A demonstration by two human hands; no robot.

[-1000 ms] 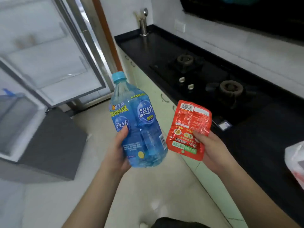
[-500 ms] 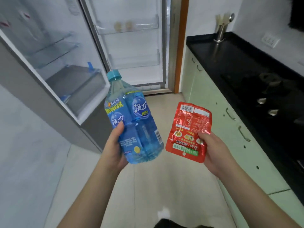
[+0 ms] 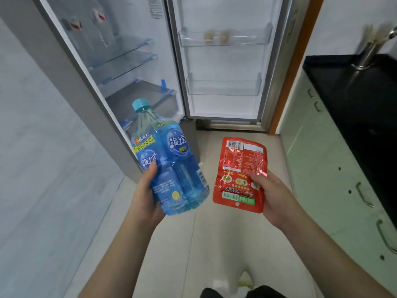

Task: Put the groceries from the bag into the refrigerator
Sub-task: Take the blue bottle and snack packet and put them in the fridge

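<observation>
From the head camera, the left hand (image 3: 148, 196) is gripping a blue bottle (image 3: 169, 162) at centre frame, cap tilted toward the upper left. The right hand (image 3: 272, 198) is pinching a red packet (image 3: 240, 171) just right of centre. The refrigerator (image 3: 133, 61) is standing open across the upper frame, its door shelves (image 3: 223, 84) facing the camera.

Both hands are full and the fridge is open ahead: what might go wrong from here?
1. The left hand grips the big blue plastic bottle low down, so its top may tip when lifted to a glass shelf.
2. The right hand pinches the red foil pouch at one edge; it could slip.
3. The clear door bin looks shallow for that bottle.
</observation>
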